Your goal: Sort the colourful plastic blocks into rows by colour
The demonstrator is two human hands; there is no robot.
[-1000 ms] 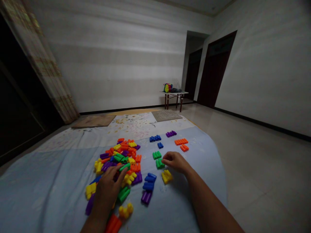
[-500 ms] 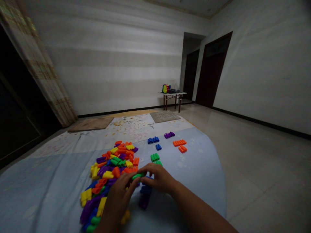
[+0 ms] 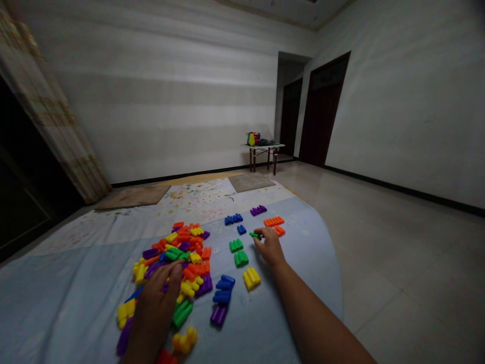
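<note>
- Nearby, at eleven o'clock, the left hand (image 3: 161, 289) was over a heap of plastic pieces (image 3: 195, 241), fingers loosely curled; whether it gripped anything could not be told. A sideways drag of its low wrist might have sent loose pieces sliding across the pale blue cloth (image 3: 303, 268).
- At twelve o'clock, a yellow set (image 3: 252, 278) lay just beside the right forearm (image 3: 310, 308); a careless sweep of that arm could have knocked it askew.
- Farther off, towards one o'clock, the right hand (image 3: 272, 248) had thumb and finger nearly together, pinching a small green piece (image 3: 255, 235) near one end. So short a hold seemed liable to slip if pressed unevenly.
- That piece looked bright, slim and rod-like, its free end towards nine o'clock, finer detail too small to tell. It was between a blue pair (image 3: 241, 230) and an orange pair (image 3: 280, 231).
</note>
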